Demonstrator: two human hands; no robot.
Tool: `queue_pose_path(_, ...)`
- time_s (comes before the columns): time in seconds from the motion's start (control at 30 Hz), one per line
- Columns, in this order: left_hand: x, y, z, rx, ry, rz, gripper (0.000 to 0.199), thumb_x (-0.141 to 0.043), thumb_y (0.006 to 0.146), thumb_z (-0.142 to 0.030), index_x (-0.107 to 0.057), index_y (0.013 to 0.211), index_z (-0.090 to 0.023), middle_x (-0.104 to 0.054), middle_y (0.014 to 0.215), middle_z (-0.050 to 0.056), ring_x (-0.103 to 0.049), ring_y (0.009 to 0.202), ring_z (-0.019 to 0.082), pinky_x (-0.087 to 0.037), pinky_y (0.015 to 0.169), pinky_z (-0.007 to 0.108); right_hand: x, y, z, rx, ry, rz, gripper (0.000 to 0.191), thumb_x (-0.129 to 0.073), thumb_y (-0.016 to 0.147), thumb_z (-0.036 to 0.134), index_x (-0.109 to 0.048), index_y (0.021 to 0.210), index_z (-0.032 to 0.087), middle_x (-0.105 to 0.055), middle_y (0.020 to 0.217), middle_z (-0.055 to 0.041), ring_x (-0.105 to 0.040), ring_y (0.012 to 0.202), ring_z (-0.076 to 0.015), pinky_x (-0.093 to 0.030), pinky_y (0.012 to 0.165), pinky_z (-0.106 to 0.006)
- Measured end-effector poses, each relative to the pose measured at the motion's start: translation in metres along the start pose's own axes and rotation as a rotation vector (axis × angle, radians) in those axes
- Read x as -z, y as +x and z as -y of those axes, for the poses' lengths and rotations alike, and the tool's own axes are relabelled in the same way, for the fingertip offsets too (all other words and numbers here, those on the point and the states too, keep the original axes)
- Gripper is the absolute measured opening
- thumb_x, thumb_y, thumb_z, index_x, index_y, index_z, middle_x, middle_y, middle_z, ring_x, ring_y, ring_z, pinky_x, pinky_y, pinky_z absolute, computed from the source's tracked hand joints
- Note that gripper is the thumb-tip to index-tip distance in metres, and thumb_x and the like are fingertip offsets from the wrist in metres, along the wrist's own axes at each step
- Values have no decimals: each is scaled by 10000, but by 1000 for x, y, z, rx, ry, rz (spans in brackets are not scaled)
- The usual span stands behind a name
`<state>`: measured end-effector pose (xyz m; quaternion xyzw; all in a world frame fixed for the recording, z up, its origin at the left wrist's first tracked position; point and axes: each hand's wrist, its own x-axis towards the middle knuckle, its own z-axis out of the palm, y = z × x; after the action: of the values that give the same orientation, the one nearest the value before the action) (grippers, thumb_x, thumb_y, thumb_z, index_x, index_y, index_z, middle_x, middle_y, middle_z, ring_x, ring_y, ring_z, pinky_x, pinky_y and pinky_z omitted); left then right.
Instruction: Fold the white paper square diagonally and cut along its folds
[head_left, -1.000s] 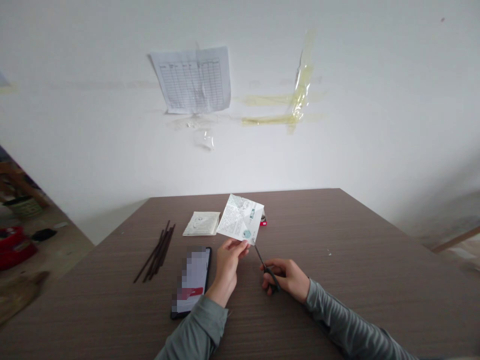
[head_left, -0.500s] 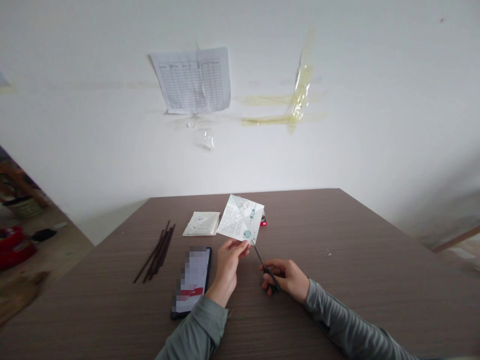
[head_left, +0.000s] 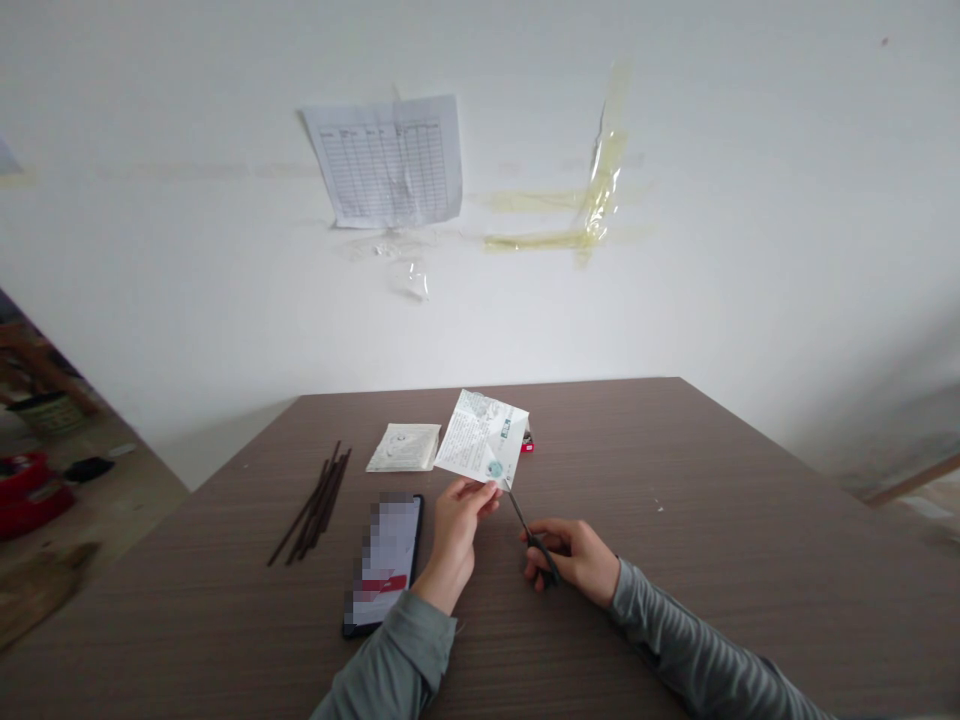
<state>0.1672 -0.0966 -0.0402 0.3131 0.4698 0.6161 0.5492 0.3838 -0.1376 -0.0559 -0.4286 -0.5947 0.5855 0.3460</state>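
Observation:
My left hand (head_left: pixel 454 530) pinches the lower edge of a white printed paper sachet (head_left: pixel 481 437), holding it up above the tabletop. My right hand (head_left: pixel 574 560) is shut on the handles of a pair of black scissors (head_left: pixel 534 540). The tips of the scissors meet the sachet's lower right corner. A smartphone (head_left: pixel 384 563) with a pixelated screen lies under and to the left of my left wrist. A second flat white sachet (head_left: pixel 403 447) lies on the table behind my left hand.
A bundle of thin dark sticks (head_left: pixel 315 505) lies left of the phone on the brown wood-grain table (head_left: pixel 712 540). A small red item (head_left: pixel 527 444) sits behind the held sachet. A white wall with a taped paper chart (head_left: pixel 386 160) rises beyond the table, and the floor lies past its left edge.

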Motion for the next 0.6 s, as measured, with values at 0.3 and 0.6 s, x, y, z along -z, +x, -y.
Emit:
queue_pose_path(0.3,-1,0,-1,7,-32,3,355,-1199,602,-242,-920,819,-211,-940,850,47,-862,800,218,-696,772,310,0,3,-3,12,11,8,761,-1062,735,895,-822,1073,257,-871,808,-109,-808,670,-321,-715,776,-499)
queue_pose_path(0.6,-3,-1,-3,-5,-4,-14,338,-1197,640,-241,-913,823,-218,-939,855,52,-862,799,227,-702,777,325,-1,2,-1,4,0,5,696,-1087,716,836,-840,1050,277,-864,802,-117,-829,697,-380,-719,793,-547)
